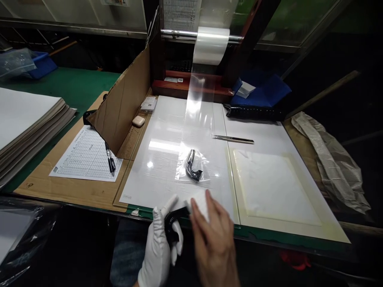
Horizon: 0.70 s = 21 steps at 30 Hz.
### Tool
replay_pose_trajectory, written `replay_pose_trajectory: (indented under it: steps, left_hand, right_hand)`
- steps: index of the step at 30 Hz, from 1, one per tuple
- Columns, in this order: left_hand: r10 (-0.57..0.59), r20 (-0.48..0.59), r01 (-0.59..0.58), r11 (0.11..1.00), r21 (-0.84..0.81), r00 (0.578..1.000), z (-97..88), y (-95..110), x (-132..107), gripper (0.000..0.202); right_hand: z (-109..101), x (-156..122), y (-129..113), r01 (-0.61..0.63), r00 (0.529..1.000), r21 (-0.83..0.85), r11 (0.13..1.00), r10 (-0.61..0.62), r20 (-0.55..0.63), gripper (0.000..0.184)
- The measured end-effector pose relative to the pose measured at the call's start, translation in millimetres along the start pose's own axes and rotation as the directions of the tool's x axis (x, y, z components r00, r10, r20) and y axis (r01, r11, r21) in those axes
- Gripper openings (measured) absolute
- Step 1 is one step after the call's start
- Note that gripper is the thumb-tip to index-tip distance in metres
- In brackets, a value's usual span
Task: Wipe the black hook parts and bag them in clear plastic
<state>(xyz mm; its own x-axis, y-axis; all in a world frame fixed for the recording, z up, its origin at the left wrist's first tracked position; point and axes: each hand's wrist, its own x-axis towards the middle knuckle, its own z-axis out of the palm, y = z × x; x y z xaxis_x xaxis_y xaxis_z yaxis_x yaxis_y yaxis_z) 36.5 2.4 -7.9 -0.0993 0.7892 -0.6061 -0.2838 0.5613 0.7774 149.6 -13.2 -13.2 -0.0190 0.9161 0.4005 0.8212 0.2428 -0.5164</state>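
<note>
At the worktop's [158, 171] near edge, the gloved left hand [158, 243] grips a black curved piece [171, 223], fingers curled around its bend, probably to steady it and keep skin off the glossy finish. The bare right hand [214, 231] holds a crumpled white cloth [201, 203] against the piece's upper end, fingers stretched along it; how tightly they pinch, I cannot tell. Just beyond the hands, a clear bag [179, 173] lies flat with a shiny hook-shaped piece [194, 171] in it, perhaps so the metal is shielded from scratches. A roll of film [211, 46] hangs on a steel bar [179, 35] above the far edge, its strip running down toward the bag, seemingly to be within reach. A slim knife [235, 139] lies toward the right edge. The film is thin, glassy and wrinkled, the glove soft and matte, the hook smooth, rounded and mirror-bright.
</note>
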Motion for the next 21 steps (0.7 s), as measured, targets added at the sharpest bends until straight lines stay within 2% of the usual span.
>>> replay_pose_trajectory:
  steps: [3, 6, 9, 11, 13, 15, 16, 17, 18, 19, 20, 21]
  left_hand:
    - [-0.017, 0.021, 0.018, 0.999, -0.051, 1.0, -0.5, -2.6, -1.2, 0.085]
    - [0.002, 0.022, -0.002, 1.0, 0.005, 1.0, -0.4, -2.2, -3.5, 0.08]
    - [0.084, 0.037, -0.087, 0.993, 0.083, 0.996, 1.3, -2.5, -4.2, 0.078]
    - [0.066, 0.048, -0.072, 0.987, 0.142, 0.997, 2.1, -3.5, -3.6, 0.079]
    - [0.0, 0.06, -0.011, 0.983, 0.183, 0.998, 1.0, -2.1, -2.8, 0.083]
    - [-0.049, 0.095, 0.031, 0.984, 0.176, 0.994, -3.4, 5.0, -2.1, 0.084]
    - [-0.061, 0.126, 0.04, 0.985, 0.168, 0.99, -7.1, 11.1, -1.8, 0.083]
    - [-0.067, 0.166, 0.04, 0.986, 0.162, 0.984, -11.5, 18.6, -1.4, 0.081]
    - [-0.076, 0.22, 0.039, 0.985, 0.166, 0.973, -16.5, 27.1, -1.1, 0.079]
    - [-0.096, 0.293, 0.042, 0.982, 0.183, 0.951, -21.7, 35.7, -0.7, 0.077]
    - [-0.13, 0.378, 0.053, 0.977, 0.206, 0.917, -26.6, 44.0, -0.4, 0.077]
    - [-0.17, 0.458, 0.068, 0.971, 0.231, 0.872, -30.8, 51.4, -0.2, 0.078]
  right_hand:
    - [0.1, -1.1, 0.9, 0.029, 0.999, 0.023, 0.999, -0.029, -0.022, 0.049]
    - [0.4, -2.2, 1.8, -0.021, 1.0, -0.016, 1.0, 0.021, -0.015, 0.048]
    - [1.0, -5.1, 5.5, -0.028, 0.998, -0.011, 1.0, 0.027, -0.056, 0.047]
    - [-0.8, -7.2, 11.8, -0.033, 0.998, -0.028, 0.999, 0.032, -0.048, 0.047]
    - [-6.4, -8.0, 19.6, -0.088, 0.996, -0.059, 0.994, 0.085, -0.04, 0.042]
    - [-16.4, -6.3, 24.7, -0.234, 0.971, 0.034, 0.972, 0.235, -0.034, 0.038]
    - [-22.9, -4.0, 25.6, -0.343, 0.939, 0.145, 0.928, 0.344, 0.015, 0.038]
    - [-30.0, -0.6, 25.6, -0.464, 0.885, 0.269, 0.844, 0.451, 0.114, 0.04]
    - [-37.4, 4.0, 25.0, -0.59, 0.807, 0.371, 0.717, 0.531, 0.257, 0.045]
    - [-44.8, 9.5, 24.4, -0.704, 0.711, 0.429, 0.566, 0.564, 0.42, 0.051]
    - [-51.5, 15.7, 23.9, -0.789, 0.614, 0.445, 0.423, 0.54, 0.576, 0.057]
    - [-57.3, 22.2, 23.7, -0.842, 0.539, 0.434, 0.32, 0.466, 0.702, 0.064]
